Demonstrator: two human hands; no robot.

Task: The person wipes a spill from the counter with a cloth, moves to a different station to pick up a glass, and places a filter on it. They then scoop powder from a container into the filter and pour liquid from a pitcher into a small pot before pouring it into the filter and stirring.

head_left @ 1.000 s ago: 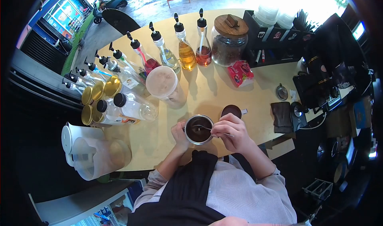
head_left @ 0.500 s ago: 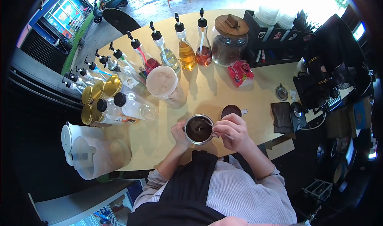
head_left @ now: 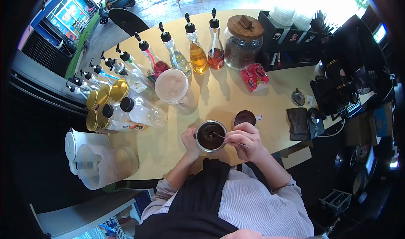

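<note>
A steel cup (head_left: 211, 136) full of dark brown liquid stands on the tan counter (head_left: 219, 95) close to my body. My left hand (head_left: 189, 140) wraps the cup's left side and steadies it. My right hand (head_left: 246, 140) pinches a thin metal spoon (head_left: 219, 135) whose bowl dips into the liquid. Just behind my right hand sits a small dark cup (head_left: 244, 117) with a white tab at its side.
A frosted lidded tub (head_left: 172, 87) stands behind the cup. Syrup bottles with pourers (head_left: 196, 53) curve along the counter's far edge beside a glass jar with a wooden lid (head_left: 241, 43). Gold-lidded jars (head_left: 105, 97), a white kettle (head_left: 86, 156) and a red packet (head_left: 254, 76) surround them.
The spoon has swung inside the cup, its bowl shifting from the middle toward the left, while my right hand moved slightly. My left hand and the cup stay put.
</note>
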